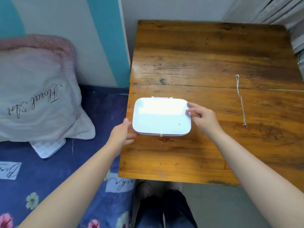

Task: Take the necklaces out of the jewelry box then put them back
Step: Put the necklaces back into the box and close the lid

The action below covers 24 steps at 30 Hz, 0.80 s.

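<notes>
A white jewelry box (161,116) is sitting on the wooden table (205,60), close to the table's left edge and somewhat nearer the front edge than the back. Its lid is lying shut, with a small gold clasp showing at the middle of its near side and a hinge strip along its far side.

The left hand (122,135) is reaching in from over the table's left edge, fingers spread open, with the fingertips just touching or nearly touching the box's near left corner; it is gripping nothing. The right hand (202,118) is resting against the box's right side, fingers loosely curled, with the fingertips on the right rim of the lid; whether it is actually pinching the lid cannot be told.

A thin silver necklace (240,100) is lying stretched out in a nearly straight line toward the table's right edge, well apart from the box and both hands. Nothing is lying between the box and the chain.

Beside the table's left edge, a bed with a blue floral sheet (49,186) is carrying a pale pillow (32,89) with script lettering.
</notes>
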Tool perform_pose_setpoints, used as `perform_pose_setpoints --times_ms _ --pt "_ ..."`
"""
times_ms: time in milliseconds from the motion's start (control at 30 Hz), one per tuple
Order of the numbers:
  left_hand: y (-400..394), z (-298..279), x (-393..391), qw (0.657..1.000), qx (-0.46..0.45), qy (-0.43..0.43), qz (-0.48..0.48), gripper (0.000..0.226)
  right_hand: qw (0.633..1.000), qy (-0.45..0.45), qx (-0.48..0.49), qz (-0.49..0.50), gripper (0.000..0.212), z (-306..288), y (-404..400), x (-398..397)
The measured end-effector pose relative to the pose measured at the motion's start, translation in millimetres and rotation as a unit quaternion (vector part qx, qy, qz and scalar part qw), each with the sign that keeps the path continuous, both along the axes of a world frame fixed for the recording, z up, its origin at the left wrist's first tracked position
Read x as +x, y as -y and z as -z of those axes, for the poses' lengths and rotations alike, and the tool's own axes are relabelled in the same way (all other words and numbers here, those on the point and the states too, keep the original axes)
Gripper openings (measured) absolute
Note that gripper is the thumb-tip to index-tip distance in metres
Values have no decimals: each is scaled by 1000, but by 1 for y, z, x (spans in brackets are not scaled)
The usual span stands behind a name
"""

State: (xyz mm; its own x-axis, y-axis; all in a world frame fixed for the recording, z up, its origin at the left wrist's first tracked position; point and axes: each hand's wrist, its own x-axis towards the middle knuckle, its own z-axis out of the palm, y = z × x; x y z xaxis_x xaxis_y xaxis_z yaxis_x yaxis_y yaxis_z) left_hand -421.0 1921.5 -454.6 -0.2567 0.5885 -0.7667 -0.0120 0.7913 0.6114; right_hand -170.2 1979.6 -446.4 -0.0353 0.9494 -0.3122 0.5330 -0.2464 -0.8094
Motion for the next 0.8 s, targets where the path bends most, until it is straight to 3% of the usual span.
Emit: perform_pose_setpoints --times_ms 67,200,400,800 --pt "3 -1 -1 1000 5 -4 25 44 999 38 2 -3 33 6 15 4" --pt "5 1 8 994 56 -30 83 48 995 13 -60 83 42 13 33 -9" --pt "7 3 24 989 128 -64 40 42 984 -74 -64 152 33 15 47 -33" --pt "-145 -3 45 965 201 -166 38 36 981 -111 -13 158 35 1 -107 -27"
